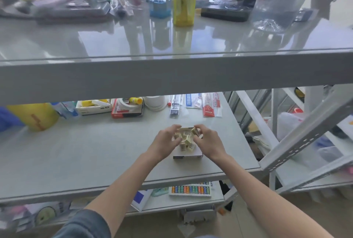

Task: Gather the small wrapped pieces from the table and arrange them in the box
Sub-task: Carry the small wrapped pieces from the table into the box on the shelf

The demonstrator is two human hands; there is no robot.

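A small white box (188, 156) with a dark front edge sits on the middle shelf near its front edge. Several small cream wrapped pieces (186, 139) with barcode labels are bunched above the box, and a few hang down into it. My left hand (165, 143) grips the bunch from the left with curled fingers. My right hand (207, 139) holds it from the right, its fingers curled over the top. The hands hide part of the box and the far pieces.
At the back of the middle shelf (95, 151) lie a yellow container (36, 116), stationery boxes (127, 107), a white tape roll (155, 103) and packaged pens (193, 104). The upper shelf (172, 73) overhangs the work area. A colourful abacus (191, 190) lies below. A metal frame (298, 140) stands at right.
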